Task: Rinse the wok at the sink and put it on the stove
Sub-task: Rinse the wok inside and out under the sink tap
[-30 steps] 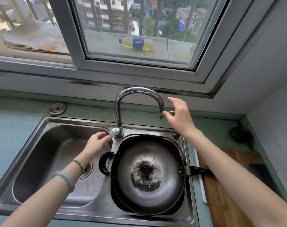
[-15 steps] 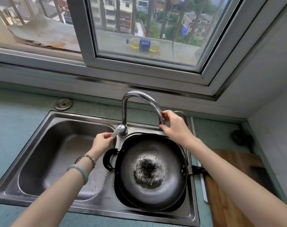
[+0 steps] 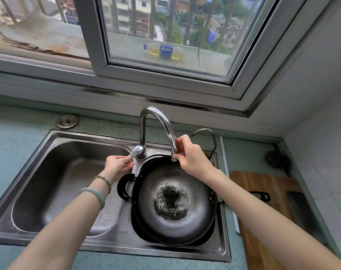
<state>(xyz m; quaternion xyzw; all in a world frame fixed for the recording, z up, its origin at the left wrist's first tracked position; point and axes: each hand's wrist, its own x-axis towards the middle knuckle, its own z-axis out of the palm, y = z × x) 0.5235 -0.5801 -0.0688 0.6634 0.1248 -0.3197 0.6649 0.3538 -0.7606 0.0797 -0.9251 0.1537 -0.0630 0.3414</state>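
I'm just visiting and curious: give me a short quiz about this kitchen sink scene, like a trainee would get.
1. True or false: the wok sits in the right basin of the sink.
2. The right hand grips: A the faucet spout, B the wok's rim, C nothing.
3. Fill in: the left hand pinches the faucet's ____.
Key: 1 true; 2 A; 3 lever.

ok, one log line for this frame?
stage: pre-rinse | left hand: grips faucet lever | right hand: holds spout over wok | wok: in right sink basin | water: none visible
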